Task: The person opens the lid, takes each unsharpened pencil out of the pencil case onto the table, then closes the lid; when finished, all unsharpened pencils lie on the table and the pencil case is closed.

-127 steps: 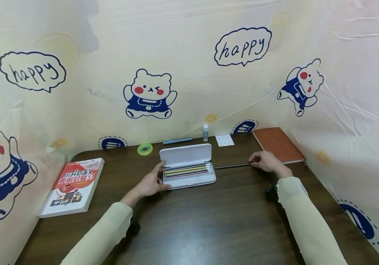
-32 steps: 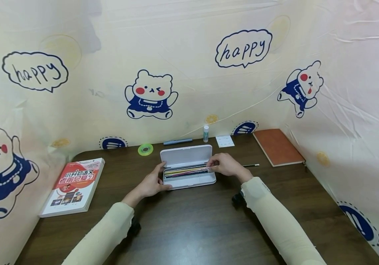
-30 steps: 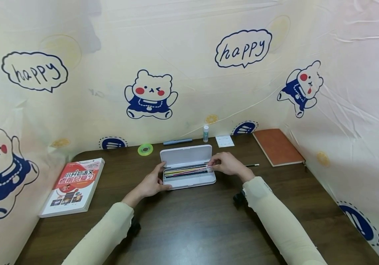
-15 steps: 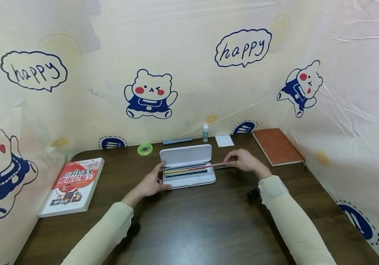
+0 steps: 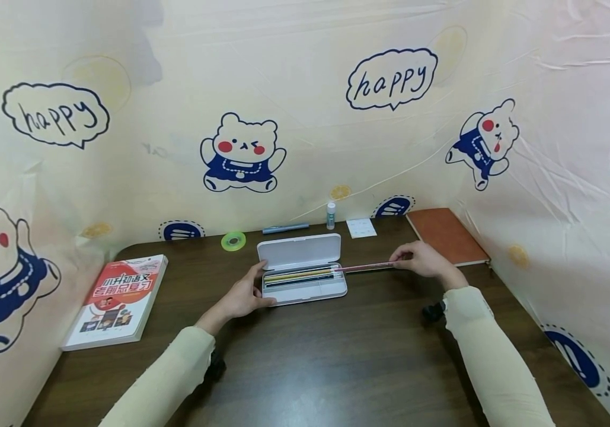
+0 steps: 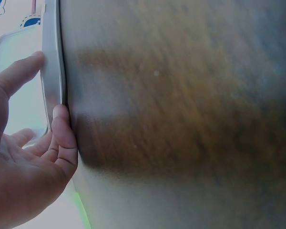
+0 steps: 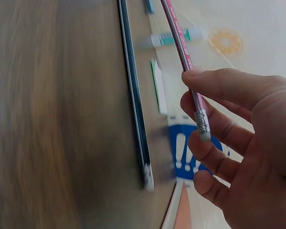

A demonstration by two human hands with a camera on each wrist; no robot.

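Note:
A white pencil case (image 5: pixel 328 289) lies with its lid up on the table, several pencils (image 5: pixel 299 277) inside. My left hand (image 5: pixel 242 295) grips the case's left end; the left wrist view shows the thumb and fingers at its metal-coloured rim (image 6: pixel 52 71). To the right of the case, my right hand (image 5: pixel 421 259) pinches a pink pencil (image 7: pixel 181 43) between thumb and fingers, close to its eraser end. Its other end reaches back to the case's right edge. Under it, in the right wrist view, a dark pencil (image 7: pixel 135 95) lies on the table.
A brown notebook (image 5: pixel 446 236) lies beyond my right hand. Along the back edge are green tape (image 5: pixel 233 241), a blue pen (image 5: pixel 286 228), a small capped tube (image 5: pixel 331 216) and a paper pad (image 5: pixel 361 228). A thick book (image 5: pixel 118 299) lies at the left.
My right hand let go of the dark pencil on the table, went to the case and took the pink pencil. It has since moved right with it. The left hand has stayed put.

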